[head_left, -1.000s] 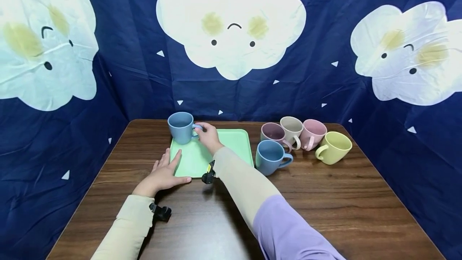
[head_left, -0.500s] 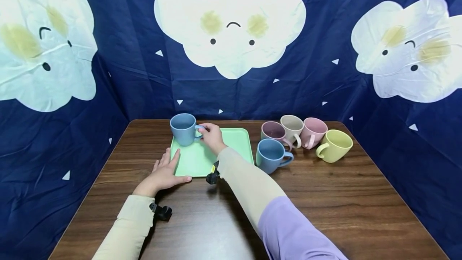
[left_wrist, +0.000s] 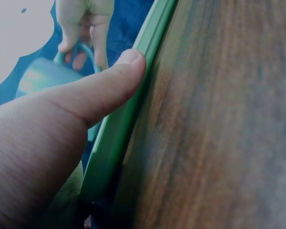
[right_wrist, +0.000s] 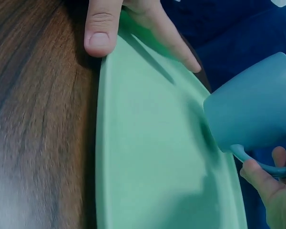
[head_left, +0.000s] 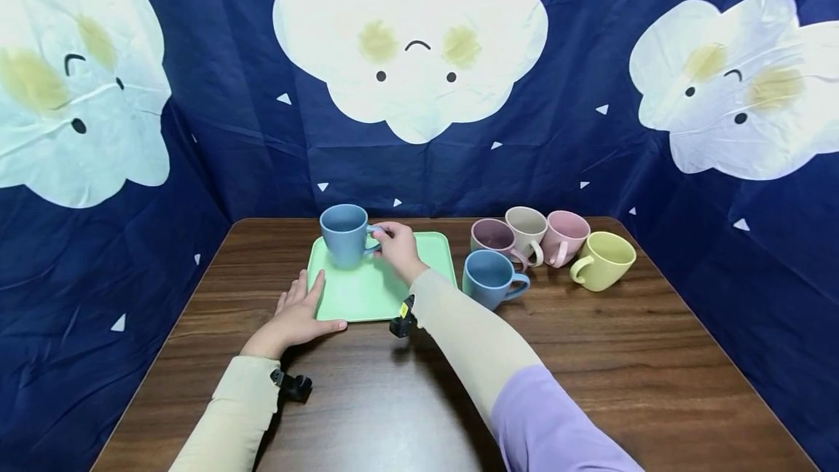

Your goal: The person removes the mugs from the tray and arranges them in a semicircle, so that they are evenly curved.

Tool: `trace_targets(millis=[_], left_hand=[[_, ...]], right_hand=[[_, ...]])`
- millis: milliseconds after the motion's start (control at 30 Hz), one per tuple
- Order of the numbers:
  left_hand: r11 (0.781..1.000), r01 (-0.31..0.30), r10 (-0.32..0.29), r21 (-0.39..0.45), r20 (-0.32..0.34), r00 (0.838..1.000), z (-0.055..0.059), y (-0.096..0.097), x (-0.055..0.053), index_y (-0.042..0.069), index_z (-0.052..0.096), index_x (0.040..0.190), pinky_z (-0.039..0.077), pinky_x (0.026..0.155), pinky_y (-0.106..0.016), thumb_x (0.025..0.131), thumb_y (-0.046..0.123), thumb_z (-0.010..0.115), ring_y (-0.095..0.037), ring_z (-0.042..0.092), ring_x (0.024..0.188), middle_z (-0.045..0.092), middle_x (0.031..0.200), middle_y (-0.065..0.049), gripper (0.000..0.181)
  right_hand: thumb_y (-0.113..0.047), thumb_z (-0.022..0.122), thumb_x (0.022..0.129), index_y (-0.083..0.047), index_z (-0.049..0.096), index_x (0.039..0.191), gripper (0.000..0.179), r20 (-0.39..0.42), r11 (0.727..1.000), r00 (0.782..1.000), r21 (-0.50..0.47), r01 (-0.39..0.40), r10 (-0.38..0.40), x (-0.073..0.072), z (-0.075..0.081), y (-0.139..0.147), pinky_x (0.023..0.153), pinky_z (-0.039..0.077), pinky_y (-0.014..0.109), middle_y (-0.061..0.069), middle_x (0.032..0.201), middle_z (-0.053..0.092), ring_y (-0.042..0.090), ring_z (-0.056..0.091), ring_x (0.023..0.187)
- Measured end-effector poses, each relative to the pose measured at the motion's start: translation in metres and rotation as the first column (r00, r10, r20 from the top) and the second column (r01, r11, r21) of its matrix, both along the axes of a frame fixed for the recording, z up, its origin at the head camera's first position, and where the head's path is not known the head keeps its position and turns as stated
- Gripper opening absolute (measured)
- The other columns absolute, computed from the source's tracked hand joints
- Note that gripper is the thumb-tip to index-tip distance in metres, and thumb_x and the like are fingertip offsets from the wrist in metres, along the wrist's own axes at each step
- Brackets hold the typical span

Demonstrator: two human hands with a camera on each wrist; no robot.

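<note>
My right hand (head_left: pixel 398 248) pinches the handle of a blue mug (head_left: pixel 344 237), thumb and fingers on the loop. Upright in the head view, the mug is over the back left part of a light green square tray (head_left: pixel 367 296). Its base is close to the tray surface, and a shadow falls beside it in the right wrist view. My left hand (head_left: pixel 298 317) lies at the tray's front left corner with its fingers spread and straight. In the left wrist view the left thumb (left_wrist: pixel 109 88) reaches along the tray's front rim (left_wrist: pixel 128 109).
Right of the tray stands a second blue mug (head_left: pixel 486 281). Behind and beside it are a purple mug (head_left: pixel 491 237), a beige mug (head_left: pixel 524 228), a pink mug (head_left: pixel 565 235) and a yellow mug (head_left: pixel 606 261). A dark blue curtain with clouds (head_left: pixel 419 173) borders the wooden table (head_left: pixel 590 370).
The right hand has carried the blue mug a short way to the right over the tray. Left hand, tray and the other mugs stay put; the head view shifts slightly.
</note>
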State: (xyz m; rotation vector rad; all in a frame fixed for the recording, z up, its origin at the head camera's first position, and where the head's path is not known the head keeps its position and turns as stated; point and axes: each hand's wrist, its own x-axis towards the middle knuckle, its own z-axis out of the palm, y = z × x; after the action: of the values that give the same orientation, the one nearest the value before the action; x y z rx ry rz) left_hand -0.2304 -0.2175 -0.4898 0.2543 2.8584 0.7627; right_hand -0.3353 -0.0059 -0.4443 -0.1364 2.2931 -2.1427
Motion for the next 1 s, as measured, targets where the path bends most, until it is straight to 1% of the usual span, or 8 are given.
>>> trace_targets(millis=[133,267,367,467,600,700,833,1000], left_hand=[[1.0,-0.003,0.003,0.005,-0.003,1.0,0.0,0.0,0.0,0.003,0.002,0.162,0.0,0.114,-0.072,0.08,0.069,0.072,-0.058,-0.006,0.147,-0.013,0.161,-0.036,0.126],[1.0,-0.002,0.002,0.002,-0.002,1.0,-0.001,-0.001,0.0,0.003,0.002,0.162,-0.001,0.114,-0.072,0.08,0.069,0.072,-0.058,-0.007,0.147,-0.014,0.161,-0.036,0.127],[1.0,0.0,0.0,0.009,-0.001,1.0,-0.001,-0.002,0.0,0.004,0.001,0.162,-0.001,0.114,-0.072,0.08,0.069,0.073,-0.058,-0.007,0.147,-0.014,0.161,-0.036,0.127],[1.0,0.004,-0.004,0.015,-0.002,1.0,-0.001,-0.001,0.0,0.004,0.001,0.162,-0.003,0.114,-0.073,0.08,0.068,0.073,-0.058,-0.008,0.147,-0.016,0.161,-0.036,0.127],[1.0,0.014,-0.014,0.019,-0.004,1.0,0.001,-0.001,0.001,0.004,0.0,0.162,-0.003,0.114,-0.072,0.081,0.068,0.072,-0.058,-0.009,0.147,-0.017,0.161,-0.035,0.126],[0.999,0.015,-0.015,0.033,-0.001,1.0,0.003,-0.001,0.002,0.004,0.0,0.162,-0.003,0.114,-0.072,0.081,0.067,0.072,-0.057,-0.009,0.147,-0.016,0.161,-0.035,0.125],[0.998,0.021,-0.021,0.056,0.001,1.0,0.005,-0.001,0.003,0.003,0.001,0.162,-0.004,0.113,-0.073,0.081,0.066,0.073,-0.059,-0.009,0.146,-0.016,0.16,-0.036,0.126],[0.998,0.026,-0.026,0.055,0.003,1.0,0.001,-0.001,0.002,0.003,0.0,0.162,-0.005,0.113,-0.072,0.081,0.066,0.073,-0.058,-0.01,0.146,-0.017,0.161,-0.036,0.125]], right_hand=[[-0.007,0.061,0.1,0.002,0.072,0.114,0.02,-0.011,1.0,1.0,-0.03,0.002,-0.003,0.003,0.009,0.009,0.077,0.061,0.041,0.013,0.106,0.07,0.04,0.067,0.105],[-0.008,0.061,0.101,0.001,0.072,0.114,0.019,-0.014,0.998,1.0,-0.058,-0.009,0.008,0.007,0.021,0.019,0.08,0.061,0.042,0.012,0.105,0.071,0.039,0.067,0.108],[-0.008,0.06,0.101,0.001,0.072,0.114,0.019,-0.017,0.997,1.0,-0.069,-0.018,0.017,0.011,0.034,0.028,0.081,0.06,0.044,0.013,0.104,0.071,0.033,0.069,0.102],[-0.007,0.06,0.102,0.002,0.071,0.116,0.02,-0.028,0.998,0.999,-0.059,-0.029,0.027,0.016,0.049,0.038,0.08,0.061,0.042,0.017,0.108,0.071,0.028,0.069,0.096],[-0.007,0.06,0.102,0.002,0.07,0.118,0.021,-0.026,0.998,0.999,-0.049,-0.045,0.044,0.024,0.066,0.054,0.078,0.061,0.038,0.02,0.112,0.069,0.033,0.069,0.1],[-0.007,0.06,0.102,0.002,0.07,0.117,0.021,-0.021,0.997,0.998,-0.055,-0.053,0.052,0.029,0.075,0.067,0.078,0.061,0.036,0.02,0.113,0.069,0.033,0.07,0.095],[-0.007,0.059,0.102,0.003,0.069,0.118,0.022,-0.037,0.996,0.998,-0.068,-0.06,0.058,0.035,0.085,0.083,0.079,0.061,0.037,0.021,0.115,0.069,0.026,0.069,0.087],[-0.003,0.058,0.101,0.008,0.066,0.12,0.023,-0.062,0.995,0.997,-0.085,-0.061,0.055,0.044,0.097,0.104,0.079,0.061,0.037,0.016,0.108,0.069,0.026,0.068,0.083]])
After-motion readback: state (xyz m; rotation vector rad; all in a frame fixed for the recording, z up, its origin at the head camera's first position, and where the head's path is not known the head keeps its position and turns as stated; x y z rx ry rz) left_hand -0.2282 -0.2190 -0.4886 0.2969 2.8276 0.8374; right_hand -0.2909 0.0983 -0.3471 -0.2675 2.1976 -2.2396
